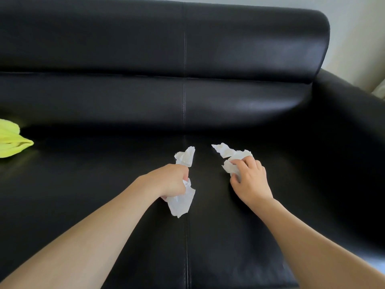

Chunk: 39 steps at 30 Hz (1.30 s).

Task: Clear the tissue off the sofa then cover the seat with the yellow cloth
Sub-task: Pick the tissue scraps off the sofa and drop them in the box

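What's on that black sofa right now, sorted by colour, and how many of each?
White: 2, the tissue in the left hand and the tissue under the right hand.
Yellow: 1, the yellow cloth lying at the left edge of the seat.
Total: 3 things on the sofa.

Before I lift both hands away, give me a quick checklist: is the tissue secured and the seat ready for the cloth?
1. Left hand grip on its tissue wad: ok, fingers curled round it.
2. Right hand grip on the other tissue: cannot tell, fingers curl over it, but part lies loose on the seat.
3. No other tissue on the visible sofa seat: ok.
4. Yellow cloth within view: ok, bunched at the seat's left edge.
5. Disposal spot for tissue: cannot tell, none in view.
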Motion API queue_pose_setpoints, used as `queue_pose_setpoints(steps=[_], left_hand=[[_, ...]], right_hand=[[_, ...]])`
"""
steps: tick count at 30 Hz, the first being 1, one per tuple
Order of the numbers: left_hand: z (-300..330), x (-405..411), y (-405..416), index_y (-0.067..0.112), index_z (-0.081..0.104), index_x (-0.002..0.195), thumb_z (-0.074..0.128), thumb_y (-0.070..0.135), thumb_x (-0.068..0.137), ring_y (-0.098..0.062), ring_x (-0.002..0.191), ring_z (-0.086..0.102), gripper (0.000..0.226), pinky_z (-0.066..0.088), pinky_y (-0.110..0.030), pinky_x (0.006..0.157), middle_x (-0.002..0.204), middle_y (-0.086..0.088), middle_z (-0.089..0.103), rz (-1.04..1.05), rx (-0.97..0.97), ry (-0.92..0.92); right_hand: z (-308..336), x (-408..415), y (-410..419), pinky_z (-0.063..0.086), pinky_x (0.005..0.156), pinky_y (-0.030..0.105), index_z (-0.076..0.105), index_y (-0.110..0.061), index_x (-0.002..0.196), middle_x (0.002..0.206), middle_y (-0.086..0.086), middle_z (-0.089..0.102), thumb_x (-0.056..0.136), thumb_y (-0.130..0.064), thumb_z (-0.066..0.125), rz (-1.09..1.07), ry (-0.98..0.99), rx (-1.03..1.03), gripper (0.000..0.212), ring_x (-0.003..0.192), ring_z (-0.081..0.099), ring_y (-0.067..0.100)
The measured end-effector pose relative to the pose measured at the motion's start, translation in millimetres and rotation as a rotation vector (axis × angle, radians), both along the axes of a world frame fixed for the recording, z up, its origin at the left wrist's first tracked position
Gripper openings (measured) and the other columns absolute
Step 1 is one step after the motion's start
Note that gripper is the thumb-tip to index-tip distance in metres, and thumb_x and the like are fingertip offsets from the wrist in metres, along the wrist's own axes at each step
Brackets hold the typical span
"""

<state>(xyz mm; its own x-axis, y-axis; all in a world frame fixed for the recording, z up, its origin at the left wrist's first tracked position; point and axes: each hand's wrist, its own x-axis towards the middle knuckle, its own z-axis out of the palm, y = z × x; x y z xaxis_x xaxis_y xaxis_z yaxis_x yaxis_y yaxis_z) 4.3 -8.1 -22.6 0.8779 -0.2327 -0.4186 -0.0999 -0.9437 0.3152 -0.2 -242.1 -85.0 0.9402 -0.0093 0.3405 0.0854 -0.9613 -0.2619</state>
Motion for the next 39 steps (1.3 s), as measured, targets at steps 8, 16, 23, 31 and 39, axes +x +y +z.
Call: queue_pose_setpoints(steps=[8, 16, 23, 31, 39], left_hand=[[17.4, 26.1, -4.0, 0.015, 0.06, 0.088, 0.046, 0.009, 0.088, -0.022, 0.081, 0.062, 0.015, 0.049, -0.033, 0.066, 0.093, -0.003, 0.06, 0.148, -0.218, -0.294], [-18.3, 56.6, -34.8, 0.028, 0.051, 0.088, 0.048, 0.026, 0.086, -0.023, 0.107, 0.043, 0.004, 0.042, -0.039, 0.085, 0.119, 0.007, 0.043, 0.057, -0.2, -0.378], [-94.1, 53.5, -31.5, 0.031, 0.052, 0.114, 0.04, 0.039, 0.093, -0.019, 0.109, 0.041, 0.025, 0.029, -0.034, 0.099, 0.12, 0.011, 0.046, 0.011, -0.093, -0.762], [-101.5, 57.3, -31.3, 0.033, 0.053, 0.111, 0.04, 0.039, 0.095, -0.018, 0.11, 0.04, 0.021, 0.025, -0.033, 0.101, 0.119, 0.013, 0.045, 0.037, -0.157, -0.789], [-98.6, 54.6, -30.3, 0.03, 0.055, 0.109, 0.043, 0.035, 0.093, -0.018, 0.107, 0.042, 0.022, 0.028, -0.033, 0.099, 0.116, 0.011, 0.05, 0.058, -0.175, -0.807]], right_hand=[[-4.1, 8.9, -9.8, 0.039, 0.084, 0.042, 0.067, -0.013, 0.1, 0.101, 0.005, 0.051, 0.075, -0.004, 0.065, -0.068, -0.212, 0.087, 0.027, 0.09, 0.046, 0.03], [-0.7, 39.8, -14.9, 0.007, 0.115, 0.051, 0.006, -0.037, 0.151, 0.16, 0.005, -0.002, 0.083, -0.068, 0.047, -0.047, 0.226, 0.018, 0.085, 0.146, 0.002, 0.026], [-10.7, 53.0, -13.9, 0.016, 0.114, 0.032, 0.018, -0.03, 0.152, 0.135, -0.006, 0.039, 0.092, -0.053, 0.046, 0.115, 0.114, -0.058, 0.071, 0.128, 0.033, 0.018], [-10.1, 73.2, -6.8, 0.003, 0.119, 0.04, 0.01, -0.032, 0.153, 0.161, -0.003, -0.005, 0.09, -0.041, 0.047, 0.238, 0.195, -0.113, 0.073, 0.147, -0.005, 0.024], [-9.5, 69.5, -5.9, 0.037, 0.091, 0.025, 0.055, -0.018, 0.119, 0.115, -0.006, 0.054, 0.091, -0.025, 0.052, 0.269, 0.121, -0.029, 0.029, 0.111, 0.048, 0.018]])
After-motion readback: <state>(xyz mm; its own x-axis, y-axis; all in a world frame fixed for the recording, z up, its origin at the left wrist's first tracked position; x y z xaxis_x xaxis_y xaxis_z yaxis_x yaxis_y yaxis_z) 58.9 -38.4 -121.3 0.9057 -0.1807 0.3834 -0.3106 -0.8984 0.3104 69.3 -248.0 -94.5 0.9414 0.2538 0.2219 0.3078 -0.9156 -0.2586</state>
